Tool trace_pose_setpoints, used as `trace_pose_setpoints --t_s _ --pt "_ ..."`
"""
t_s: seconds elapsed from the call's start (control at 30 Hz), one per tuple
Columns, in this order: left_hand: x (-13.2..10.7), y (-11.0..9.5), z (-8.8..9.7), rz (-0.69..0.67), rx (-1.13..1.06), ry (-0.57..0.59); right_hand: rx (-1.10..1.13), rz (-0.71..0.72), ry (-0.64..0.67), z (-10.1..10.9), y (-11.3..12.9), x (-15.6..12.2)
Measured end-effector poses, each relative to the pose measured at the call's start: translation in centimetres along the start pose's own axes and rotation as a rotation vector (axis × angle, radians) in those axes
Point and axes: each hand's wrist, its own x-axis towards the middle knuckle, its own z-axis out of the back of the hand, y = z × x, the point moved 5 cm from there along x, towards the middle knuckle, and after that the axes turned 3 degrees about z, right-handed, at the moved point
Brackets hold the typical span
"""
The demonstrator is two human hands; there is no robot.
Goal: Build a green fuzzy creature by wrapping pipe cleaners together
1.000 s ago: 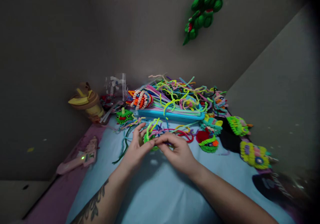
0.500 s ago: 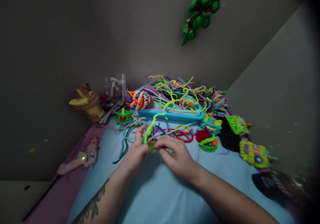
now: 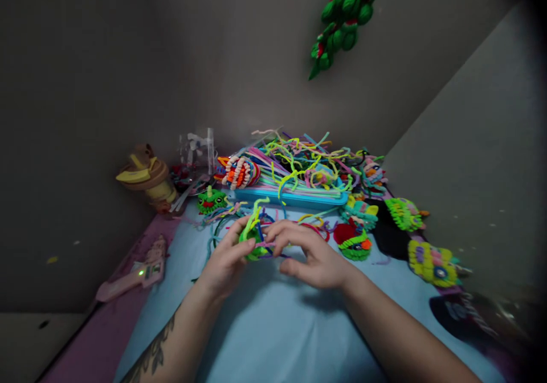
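Observation:
My left hand (image 3: 228,257) grips a small green pipe-cleaner piece (image 3: 250,232) between thumb and fingers, above the blue cloth. A yellow-green strand rises from its top, and pink and purple strands stick out toward the right. My right hand (image 3: 305,252) is close beside it, thumb and fingers apart, with the fingertips at the pink strand; whether they touch it I cannot tell. Behind both hands lie loose pipe cleaners in red, blue and yellow. A red and green pipe-cleaner figure (image 3: 354,239) sits to the right of my right hand.
A blue tray (image 3: 294,199) heaped with pipe cleaners stands at the back. A green figure (image 3: 212,200) and a yellow-lidded cup (image 3: 149,180) are to the left, nearer a pink glue gun (image 3: 137,277). More figures (image 3: 433,263) and a dark cap (image 3: 459,317) lie right.
My right hand has loosened from the green piece, its thumb and fingers spreading apart. The piece has turned in my left hand, and its yellow-green strand now stands lower.

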Motion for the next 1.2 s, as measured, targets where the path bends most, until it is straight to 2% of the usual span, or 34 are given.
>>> trace_pose_setpoints --t_s 0.07,0.13,0.2,0.3,0.4,0.5,0.6,0.77,1.0,1.2 --pt "0.0 0.1 0.2 -0.021 0.080 -0.001 0.024 -0.080 -0.146 1.1 -0.5 -0.2" --pt "0.0 0.4 0.3 -0.020 0.193 0.017 -0.043 -0.140 -0.271 2.0 -0.9 -0.5" --pt "-0.1 0.7 0.3 -0.011 0.319 0.056 -0.140 -0.154 -0.303 2.4 -1.0 -0.6" --pt "-0.2 0.7 0.1 -0.020 0.496 0.130 -0.222 -0.140 -0.243 2.4 -1.1 -0.5" --pt "-0.4 0.6 0.0 -0.064 0.629 0.184 -0.257 -0.153 -0.123 2.5 -1.3 -0.4" --pt "-0.5 0.5 -0.2 -0.104 0.733 0.221 -0.225 -0.175 0.028 2.6 -1.6 -0.3" --pt "-0.7 0.3 -0.9 -0.140 0.819 0.265 -0.182 -0.214 0.116 2.7 -1.9 -0.5" --pt "-1.0 -0.1 -1.9 -0.214 0.968 0.254 -0.213 -0.275 0.188 2.2 -2.3 -0.6" --pt "-0.8 0.2 -2.1 -0.235 1.034 0.213 -0.193 -0.274 0.281 1.7 -2.1 -0.6" --pt "-0.8 0.6 -2.6 -0.390 1.145 0.292 -0.200 -0.284 0.248 1.5 -2.4 -0.6"
